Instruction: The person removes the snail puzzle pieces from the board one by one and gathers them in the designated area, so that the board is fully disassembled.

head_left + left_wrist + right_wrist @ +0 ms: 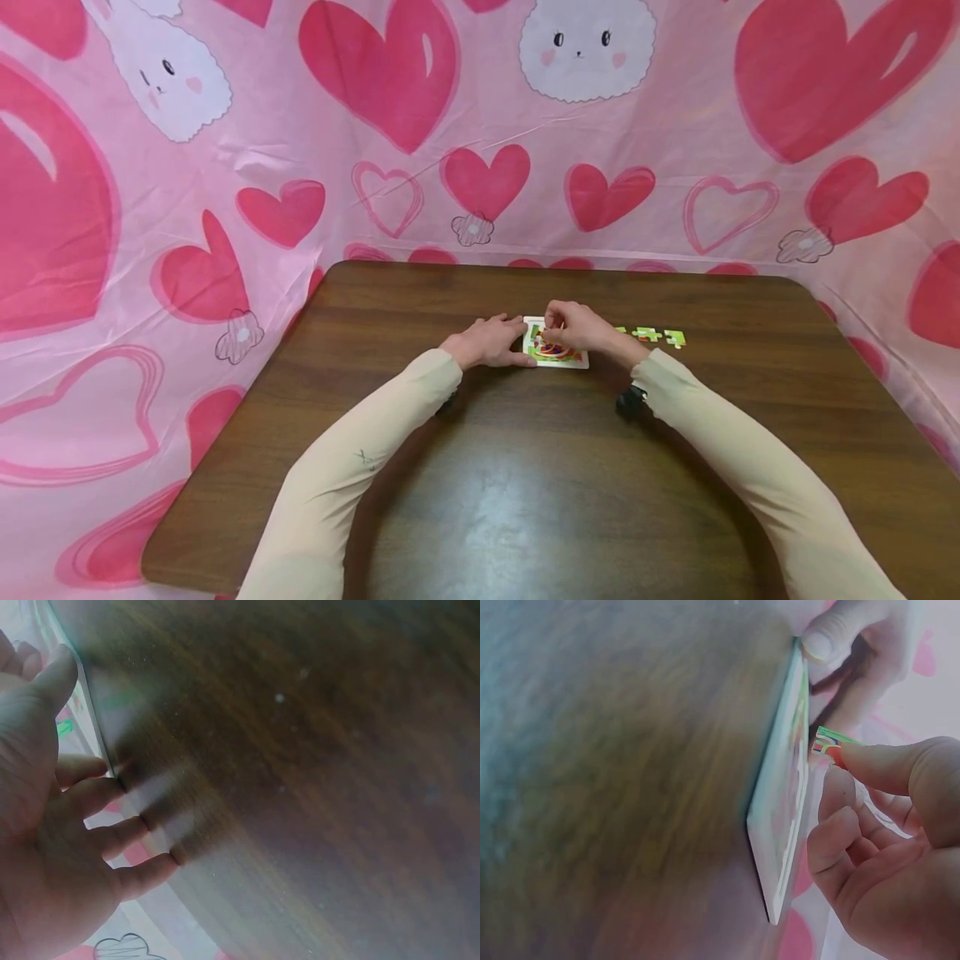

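Observation:
A small jigsaw puzzle board [567,364] with a white border and a colourful picture lies flat on the table. My right hand [583,328] is over it, pinching a green, red and white puzzle piece [827,745] between thumb and fingers. In the right wrist view, that piece is held just above the board's surface. With fingers extended, my left hand [491,342] rests at the board's left side, its thumb touching the near left corner. The left wrist view shows the spread fingers [124,838] touching the tabletop. Part of the picture is hidden under my right hand.
Right of the board lie loose green puzzle pieces [647,334], one partly hidden behind my right wrist. The brown wooden table [495,500] has rounded corners. A pink cloth [667,133] with hearts hangs behind and beside it.

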{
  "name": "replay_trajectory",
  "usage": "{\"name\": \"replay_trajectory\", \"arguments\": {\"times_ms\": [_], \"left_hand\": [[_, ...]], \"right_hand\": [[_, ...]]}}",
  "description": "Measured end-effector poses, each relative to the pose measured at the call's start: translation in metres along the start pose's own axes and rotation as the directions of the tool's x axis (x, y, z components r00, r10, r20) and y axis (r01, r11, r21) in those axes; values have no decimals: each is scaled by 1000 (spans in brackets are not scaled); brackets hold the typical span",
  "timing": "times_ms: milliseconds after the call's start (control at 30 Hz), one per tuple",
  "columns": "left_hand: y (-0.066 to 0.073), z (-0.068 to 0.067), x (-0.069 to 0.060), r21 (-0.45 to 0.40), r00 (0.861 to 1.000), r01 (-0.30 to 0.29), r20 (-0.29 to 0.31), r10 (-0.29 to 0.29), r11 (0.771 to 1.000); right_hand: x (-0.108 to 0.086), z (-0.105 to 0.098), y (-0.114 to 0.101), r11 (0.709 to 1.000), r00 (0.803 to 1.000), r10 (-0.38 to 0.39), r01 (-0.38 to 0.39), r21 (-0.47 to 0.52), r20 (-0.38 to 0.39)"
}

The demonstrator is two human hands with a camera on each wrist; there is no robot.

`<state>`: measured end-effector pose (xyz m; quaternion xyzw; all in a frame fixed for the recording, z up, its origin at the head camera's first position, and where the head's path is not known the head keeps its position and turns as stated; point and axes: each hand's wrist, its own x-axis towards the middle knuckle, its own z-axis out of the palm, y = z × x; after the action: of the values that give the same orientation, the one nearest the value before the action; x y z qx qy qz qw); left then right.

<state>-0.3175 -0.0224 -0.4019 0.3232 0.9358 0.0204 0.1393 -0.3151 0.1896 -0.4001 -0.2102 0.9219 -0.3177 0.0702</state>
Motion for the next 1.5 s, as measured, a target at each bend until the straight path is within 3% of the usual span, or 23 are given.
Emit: {"name": "replay_trajectory", "arguments": {"times_ms": [267, 500, 633, 1233, 1500], "left_hand": [[2, -1, 0, 4, 1000, 10, -4, -10, 1000], [1, -1, -1, -13, 1000, 10, 1, -10, 1000], [1, -2, -1, -15, 1000, 4, 1, -4, 1000], [2, 0, -1, -27, 1000, 15, 9, -15, 1000], [1, 0, 0, -13, 1000, 22, 6, -22, 1000]], "right_hand": [[-12, -15, 10, 993, 999, 33, -28, 117, -40], [-24, -25, 19, 963, 992, 129, -122, 241, -12], [-31, -31, 23, 950, 989, 146, -137, 281, -9], [-57, -46, 49, 951, 989, 142, -124, 282, -42], [-67, -51, 62, 954, 991, 136, -132, 268, 2]]}}
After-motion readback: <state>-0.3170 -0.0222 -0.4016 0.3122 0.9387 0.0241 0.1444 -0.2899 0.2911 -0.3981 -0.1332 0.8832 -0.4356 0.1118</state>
